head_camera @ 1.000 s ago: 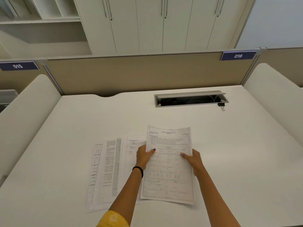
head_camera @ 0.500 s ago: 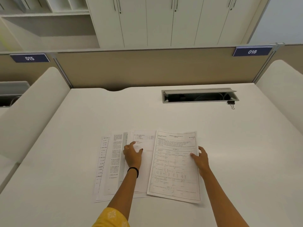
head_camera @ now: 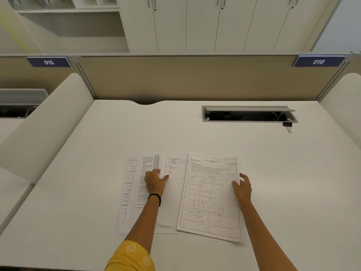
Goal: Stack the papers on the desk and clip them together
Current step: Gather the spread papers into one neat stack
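On the left we see the spread papers (head_camera: 134, 192) lying flat on the white desk (head_camera: 97, 153), near us. The left hand (head_camera: 155, 181) rests on them, its fingers curled round the edge of the middle sheet (head_camera: 172, 200). Next comes the big printed sheet (head_camera: 211, 196), lying on top. The right hand (head_camera: 242, 187) pinches its right edge, thumb on top. Far off to the right, the black clip (head_camera: 287, 125) lies by the open slot (head_camera: 248, 114).

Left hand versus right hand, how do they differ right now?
The left hand pinches a page edge in the fanned sheets; the right hand holds the right edge of the top printed sheet. The left wrist wears a black band; the right wrist is bare. Both touch papers on the desk.
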